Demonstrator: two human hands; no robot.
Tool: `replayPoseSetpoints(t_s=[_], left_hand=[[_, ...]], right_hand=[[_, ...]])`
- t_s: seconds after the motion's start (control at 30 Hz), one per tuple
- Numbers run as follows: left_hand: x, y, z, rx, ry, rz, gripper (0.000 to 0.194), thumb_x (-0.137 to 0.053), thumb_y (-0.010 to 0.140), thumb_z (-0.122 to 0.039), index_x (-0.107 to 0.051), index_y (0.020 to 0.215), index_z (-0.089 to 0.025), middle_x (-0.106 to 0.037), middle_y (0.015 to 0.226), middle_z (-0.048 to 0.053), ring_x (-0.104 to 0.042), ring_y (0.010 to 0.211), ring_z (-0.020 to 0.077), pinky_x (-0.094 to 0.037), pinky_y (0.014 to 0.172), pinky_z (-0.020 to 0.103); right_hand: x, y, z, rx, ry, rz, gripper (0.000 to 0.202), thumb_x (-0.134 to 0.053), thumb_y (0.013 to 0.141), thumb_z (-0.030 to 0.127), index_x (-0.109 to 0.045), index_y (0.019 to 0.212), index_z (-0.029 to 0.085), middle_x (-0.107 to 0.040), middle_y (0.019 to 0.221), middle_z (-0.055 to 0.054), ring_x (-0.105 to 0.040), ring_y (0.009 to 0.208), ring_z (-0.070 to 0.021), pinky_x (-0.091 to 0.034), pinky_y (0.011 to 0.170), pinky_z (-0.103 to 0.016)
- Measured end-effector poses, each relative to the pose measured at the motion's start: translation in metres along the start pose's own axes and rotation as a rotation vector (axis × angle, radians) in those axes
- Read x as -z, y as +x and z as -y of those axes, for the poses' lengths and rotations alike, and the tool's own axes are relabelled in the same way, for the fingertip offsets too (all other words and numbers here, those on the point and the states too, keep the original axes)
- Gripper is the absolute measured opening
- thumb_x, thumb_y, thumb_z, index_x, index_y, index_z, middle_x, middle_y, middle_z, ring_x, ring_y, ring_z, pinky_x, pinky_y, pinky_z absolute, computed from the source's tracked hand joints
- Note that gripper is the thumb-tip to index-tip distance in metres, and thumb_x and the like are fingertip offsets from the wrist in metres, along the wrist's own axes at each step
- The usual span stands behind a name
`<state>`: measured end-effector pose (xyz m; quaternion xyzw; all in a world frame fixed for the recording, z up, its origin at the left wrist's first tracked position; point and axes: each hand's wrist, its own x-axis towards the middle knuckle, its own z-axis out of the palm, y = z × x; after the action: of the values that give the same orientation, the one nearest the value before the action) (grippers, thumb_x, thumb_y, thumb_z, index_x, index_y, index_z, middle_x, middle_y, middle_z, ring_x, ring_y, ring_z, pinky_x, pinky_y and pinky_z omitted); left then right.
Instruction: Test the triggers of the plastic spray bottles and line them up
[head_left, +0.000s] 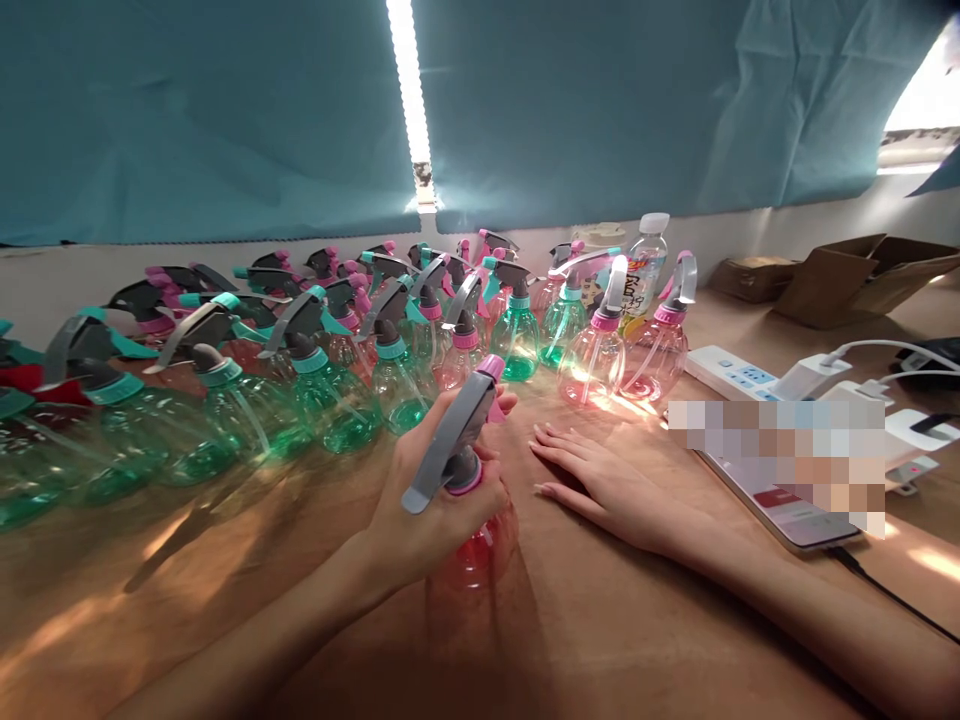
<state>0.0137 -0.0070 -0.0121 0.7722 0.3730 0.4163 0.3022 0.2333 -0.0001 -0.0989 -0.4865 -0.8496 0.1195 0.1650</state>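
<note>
My left hand point(420, 510) is wrapped round the neck of a pink spray bottle point(476, 560), which stands upright on the wooden table point(600, 640) in front of me. The bottle's grey and pink spray head point(457, 435) rises above my fingers. To the right, my right hand point(592, 480) lies flat on the tabletop, palm down with its fingers stretched out, and holds nothing. Just beyond it stand two clear pink spray bottles point(591, 365) with pink collars. Green spray bottles point(330, 405) with teal collars are beside my left hand.
Several rows of green and pink spray bottles point(255, 410) fill the left and back. At the right are a power strip point(724, 368) with white chargers, a phone point(795, 515) and cables. An open cardboard box point(832, 280) and a clear drink bottle point(649, 250) stand further back.
</note>
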Motion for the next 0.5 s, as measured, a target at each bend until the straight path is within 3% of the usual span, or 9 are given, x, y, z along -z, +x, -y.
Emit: replayPoseSetpoints(t_s=[0.13, 0.27, 0.5], left_hand=[[0.0001, 0.0007, -0.0007, 0.029, 0.03, 0.003, 0.022, -0.05, 0.071, -0.014, -0.062, 0.087, -0.022, -0.064, 0.074, -0.002, -0.057, 0.06, 0.011, -0.053, 0.063, 0.023], [0.0015, 0.0019, 0.0021, 0.018, 0.027, 0.009, 0.014, -0.051, 0.069, -0.016, -0.06, 0.077, -0.022, -0.062, 0.073, -0.002, -0.056, 0.059, 0.0113, -0.053, 0.061, 0.024], [0.0011, 0.0015, 0.0046, -0.015, 0.042, 0.009, 0.022, -0.051, 0.071, -0.016, -0.06, 0.09, -0.023, -0.065, 0.077, 0.0, -0.063, 0.074, 0.0164, -0.054, 0.068, 0.028]], right_hand=[[-0.0019, -0.0005, -0.0013, 0.014, 0.017, -0.019, 0.054, -0.045, 0.096, 0.05, -0.049, 0.141, 0.02, -0.045, 0.148, -0.009, -0.039, 0.138, -0.0278, -0.033, 0.113, -0.049], [0.0005, -0.0006, 0.0005, 0.007, 0.004, -0.002, 0.055, -0.044, 0.097, 0.049, -0.049, 0.141, 0.018, -0.044, 0.148, -0.01, -0.039, 0.138, -0.0279, -0.033, 0.113, -0.049], [0.0015, 0.0, 0.0005, -0.007, 0.01, 0.019, 0.057, -0.044, 0.096, 0.05, -0.048, 0.142, 0.016, -0.044, 0.149, -0.01, -0.038, 0.139, -0.0273, -0.032, 0.114, -0.048]])
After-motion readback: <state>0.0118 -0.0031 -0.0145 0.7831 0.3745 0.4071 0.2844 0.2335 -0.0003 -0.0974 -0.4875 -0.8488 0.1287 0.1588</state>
